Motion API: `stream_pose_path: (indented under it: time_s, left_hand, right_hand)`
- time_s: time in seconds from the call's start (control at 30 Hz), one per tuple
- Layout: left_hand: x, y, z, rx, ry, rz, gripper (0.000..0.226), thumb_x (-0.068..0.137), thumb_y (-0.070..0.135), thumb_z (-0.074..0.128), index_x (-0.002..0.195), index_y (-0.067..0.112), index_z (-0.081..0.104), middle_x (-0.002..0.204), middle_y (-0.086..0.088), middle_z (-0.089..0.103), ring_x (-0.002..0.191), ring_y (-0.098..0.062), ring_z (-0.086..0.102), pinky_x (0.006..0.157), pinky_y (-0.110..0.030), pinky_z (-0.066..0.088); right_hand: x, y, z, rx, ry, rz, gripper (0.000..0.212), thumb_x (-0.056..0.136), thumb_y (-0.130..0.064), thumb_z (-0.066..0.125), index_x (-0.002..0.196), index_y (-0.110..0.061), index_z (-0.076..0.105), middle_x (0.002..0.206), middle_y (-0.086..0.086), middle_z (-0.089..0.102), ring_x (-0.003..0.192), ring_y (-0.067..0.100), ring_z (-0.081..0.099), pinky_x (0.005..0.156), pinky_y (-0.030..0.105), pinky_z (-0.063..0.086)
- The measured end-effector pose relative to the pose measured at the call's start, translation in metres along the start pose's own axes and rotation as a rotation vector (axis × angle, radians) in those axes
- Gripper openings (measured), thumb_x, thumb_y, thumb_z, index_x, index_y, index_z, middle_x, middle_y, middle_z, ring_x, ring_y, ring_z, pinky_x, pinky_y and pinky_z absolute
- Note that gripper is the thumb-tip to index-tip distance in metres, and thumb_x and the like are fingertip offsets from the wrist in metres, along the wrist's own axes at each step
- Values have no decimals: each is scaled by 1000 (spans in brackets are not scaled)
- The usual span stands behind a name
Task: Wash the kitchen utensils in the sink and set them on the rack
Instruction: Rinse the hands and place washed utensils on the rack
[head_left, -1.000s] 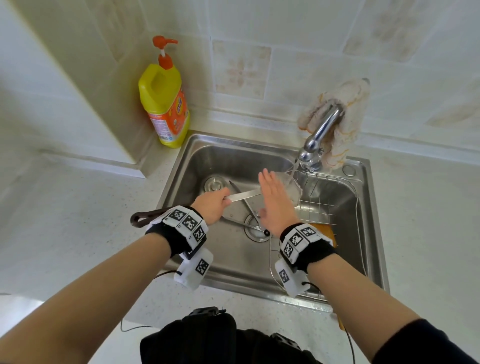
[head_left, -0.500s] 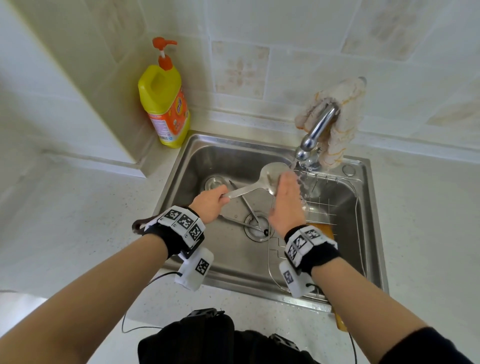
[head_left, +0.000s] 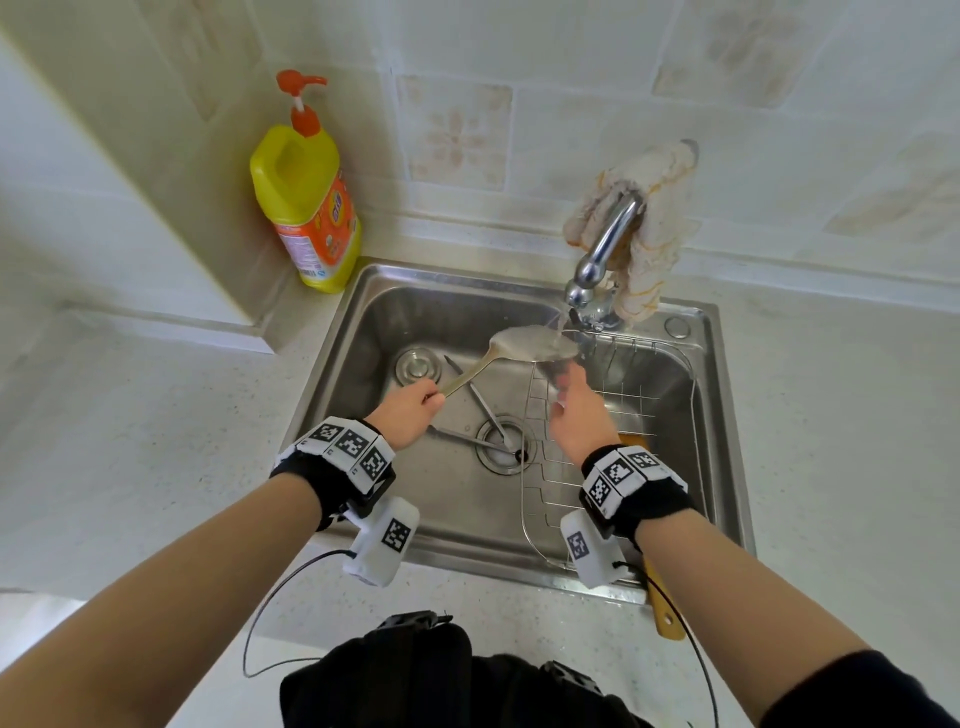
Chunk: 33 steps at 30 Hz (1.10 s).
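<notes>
Against the wall sits one sink (head_left: 358, 332), with one wire rack (head_left: 652, 397) in its right half and one yellow bottle (head_left: 306, 208) at its left corner. One tap (head_left: 608, 244) runs water onto one spoon (head_left: 530, 344) over the sink. The left hand (head_left: 410, 415) grips the spoon's handle. The right hand (head_left: 579, 415), fingers loose and holding nothing, hangs just below the spoon's bowl. Two thin utensils (head_left: 483, 402) lie by the drain.

Both arms were stretched forward. The left hand (head_left: 410, 410) was curled tight round a spoon (head_left: 519, 345) handle. The right hand (head_left: 579, 415) was loose, its fingers blurred.
</notes>
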<state>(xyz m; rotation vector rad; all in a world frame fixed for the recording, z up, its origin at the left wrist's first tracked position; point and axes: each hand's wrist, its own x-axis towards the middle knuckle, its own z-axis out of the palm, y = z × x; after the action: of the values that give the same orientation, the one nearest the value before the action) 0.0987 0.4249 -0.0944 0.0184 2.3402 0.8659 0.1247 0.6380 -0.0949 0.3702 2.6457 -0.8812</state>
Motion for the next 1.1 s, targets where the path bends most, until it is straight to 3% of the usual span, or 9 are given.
stream_pose_path:
  time_s: [0.13,0.27,0.37,0.5,0.6,0.67,0.8,0.93,1.1]
  left_hand:
    - [-3,-4,7,-58,-4,-43,13,98,16,40,89,9,46,84,-8,47,80,-18,43,75,-27,31]
    - [-6,-11,13,-171,-38,-79,29,96,6,41,71,20,40,67,1,42,59,-12,39,60,-24,37]
    - [-9,-9,12,-223,-67,-111,29,95,1,40,73,18,45,64,0,46,53,-13,45,40,-16,35]
    - [-9,-8,12,-340,-19,-153,15,95,0,44,88,11,51,66,-2,49,38,-2,52,34,-12,34]
    - [-5,-14,9,-416,95,-185,9,92,3,51,90,11,56,73,-3,53,54,-13,60,41,-12,42]
    - [-1,-18,4,-406,167,-178,8,90,6,56,85,12,57,72,-3,58,53,-8,61,52,-14,47]
    - [2,-19,-15,-427,297,-120,18,85,4,60,71,15,56,65,-2,52,65,-17,50,73,-29,42]
    - [2,-15,-50,-575,466,-61,20,83,1,62,73,19,58,70,-5,58,65,-18,55,70,-31,49]
    - [4,-1,-112,-750,602,77,22,83,-5,61,73,14,55,71,-6,56,66,-18,57,59,-21,56]
  right_hand:
    - [9,-8,11,59,-100,-97,43,94,-3,42,136,-4,30,137,7,50,114,25,57,92,33,49]
    - [14,-8,21,118,-166,-130,41,96,-8,43,135,-6,31,133,5,53,110,24,59,90,34,49]
    - [18,-10,21,161,-208,-133,43,97,-11,42,138,-6,29,131,6,55,112,22,59,92,39,50]
    - [18,-12,20,127,-268,-177,46,98,-13,41,141,-10,26,128,7,56,109,21,59,93,36,49]
    - [15,-18,19,52,-297,-255,43,99,-14,39,140,-9,30,128,9,56,111,22,59,95,34,47]
    - [14,-23,18,18,-321,-307,37,100,-14,36,137,-8,36,127,9,57,112,22,58,95,33,47]
    - [13,-35,19,-34,-349,-380,30,100,-16,36,127,-10,48,119,8,62,107,21,60,93,33,48]
    - [16,-63,16,-100,-380,-467,31,101,-19,35,127,-9,47,115,9,64,101,21,63,92,30,48]
    - [32,-125,11,-96,-377,-547,40,98,-30,44,133,-11,40,132,4,54,117,18,54,100,31,40]
